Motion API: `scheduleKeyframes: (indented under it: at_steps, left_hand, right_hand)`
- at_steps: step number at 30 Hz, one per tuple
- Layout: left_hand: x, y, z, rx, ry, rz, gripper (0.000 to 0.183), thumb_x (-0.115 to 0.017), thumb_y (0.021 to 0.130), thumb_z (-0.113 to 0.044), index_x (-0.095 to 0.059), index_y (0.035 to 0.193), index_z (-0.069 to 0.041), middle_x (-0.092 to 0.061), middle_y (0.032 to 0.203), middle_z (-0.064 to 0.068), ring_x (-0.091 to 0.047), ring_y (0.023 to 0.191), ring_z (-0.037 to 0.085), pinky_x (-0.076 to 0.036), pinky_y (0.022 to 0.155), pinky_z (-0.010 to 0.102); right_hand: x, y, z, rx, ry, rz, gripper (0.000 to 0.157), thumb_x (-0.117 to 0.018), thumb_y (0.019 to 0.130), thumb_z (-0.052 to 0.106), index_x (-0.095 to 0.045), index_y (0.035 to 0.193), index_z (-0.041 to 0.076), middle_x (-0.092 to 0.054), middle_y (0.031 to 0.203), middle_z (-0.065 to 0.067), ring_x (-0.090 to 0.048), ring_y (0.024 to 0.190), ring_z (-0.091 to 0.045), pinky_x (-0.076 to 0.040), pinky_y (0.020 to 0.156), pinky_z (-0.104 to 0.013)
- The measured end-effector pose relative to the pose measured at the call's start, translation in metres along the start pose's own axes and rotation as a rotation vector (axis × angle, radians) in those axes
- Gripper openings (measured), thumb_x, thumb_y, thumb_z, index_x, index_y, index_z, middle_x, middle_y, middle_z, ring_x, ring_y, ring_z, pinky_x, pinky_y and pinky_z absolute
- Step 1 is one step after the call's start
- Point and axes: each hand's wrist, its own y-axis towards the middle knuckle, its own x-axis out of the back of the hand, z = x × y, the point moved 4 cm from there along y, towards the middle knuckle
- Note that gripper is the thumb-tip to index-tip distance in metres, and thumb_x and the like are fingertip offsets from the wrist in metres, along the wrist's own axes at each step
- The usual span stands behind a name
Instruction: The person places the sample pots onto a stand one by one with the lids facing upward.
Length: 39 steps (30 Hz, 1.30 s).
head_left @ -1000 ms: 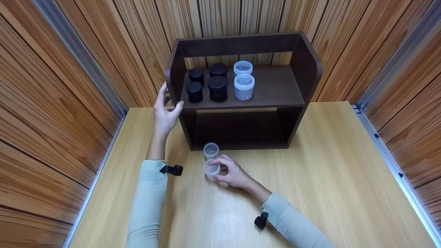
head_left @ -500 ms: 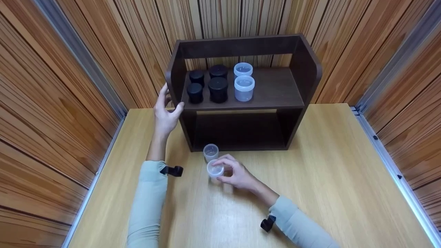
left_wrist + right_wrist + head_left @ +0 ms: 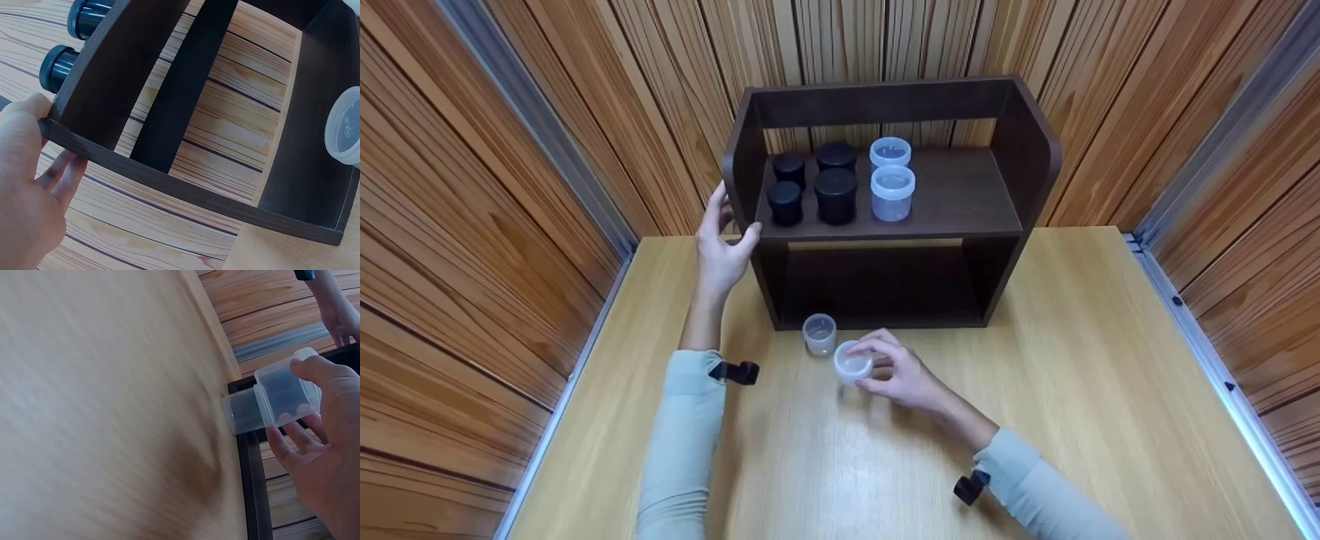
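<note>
My left hand [image 3: 722, 255] grips the left side panel of a dark brown two-tier shelf [image 3: 960, 199], thumb on the front edge and fingers behind it. In my right hand [image 3: 904, 379], a small clear plastic jar [image 3: 851, 367] is pinched between thumb and fingers. The right wrist view shows this jar [image 3: 281, 396] raised over the tabletop, thumb on one side, fingertips on the other. Just to its left, a matching clear jar [image 3: 819, 336] stands on the table by the shelf's lower front corner.
On the upper tier stand small black jars [image 3: 786, 204], larger black jars [image 3: 835, 196] and two translucent white-rimmed jars [image 3: 892, 199]. The lower tier [image 3: 885, 281] is dark inside. Wood-patterned walls [image 3: 457, 247] enclose the light wooden table [image 3: 1072, 360] at the back and sides.
My right hand has lifted the clear jar and carried it to the right, away from the matching one. The left hand stays on the shelf's side panel.
</note>
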Motion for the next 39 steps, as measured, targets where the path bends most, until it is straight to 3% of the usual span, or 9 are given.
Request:
scheduleKeyframes:
  at_steps: [8, 20, 25, 39]
  left_hand:
    - [0.0, 0.001, -0.003, -0.018, 0.008, 0.006, 0.077, -0.074, 0.097, -0.001, -0.046, 0.169, -0.002, -0.066, 0.151, 0.025, -0.069, 0.132, 0.041, -0.06, 0.076, 0.013]
    - [0.0, -0.001, -0.002, -0.001, 0.001, 0.002, 0.077, -0.074, 0.097, -0.001, -0.047, 0.169, -0.003, -0.069, 0.145, 0.025, -0.071, 0.13, 0.038, -0.062, 0.075, 0.015]
    - [0.0, -0.001, -0.001, -0.002, -0.007, -0.008, 0.076, -0.074, 0.096, 0.0, -0.048, 0.168, -0.002, -0.066, 0.15, 0.024, -0.071, 0.13, 0.037, -0.061, 0.075, 0.015]
    - [-0.001, -0.001, 0.0, -0.006, -0.012, -0.01, 0.075, -0.074, 0.096, 0.001, -0.049, 0.167, -0.003, -0.067, 0.149, 0.024, -0.071, 0.128, 0.036, -0.062, 0.074, 0.014]
  right_hand:
    - [0.026, -0.008, 0.003, 0.017, 0.001, -0.08, 0.047, -0.085, 0.092, -0.003, -0.074, 0.137, 0.0, -0.061, 0.141, -0.026, -0.063, 0.124, -0.007, -0.065, 0.103, -0.03]
    - [0.063, -0.02, 0.002, 0.008, -0.045, -0.177, 0.048, -0.087, 0.089, -0.008, -0.074, 0.135, -0.002, -0.062, 0.14, -0.026, -0.062, 0.123, -0.006, -0.064, 0.101, -0.024]
    - [0.076, -0.025, 0.005, 0.013, -0.046, -0.212, 0.048, -0.087, 0.088, -0.01, -0.075, 0.134, -0.002, -0.062, 0.139, -0.025, -0.062, 0.124, -0.005, -0.063, 0.1, -0.022]
    - [0.112, -0.034, 0.026, 0.133, -0.08, -0.289, 0.046, -0.085, 0.086, -0.017, -0.075, 0.13, -0.007, -0.064, 0.133, -0.024, -0.063, 0.125, -0.003, -0.062, 0.099, -0.017]
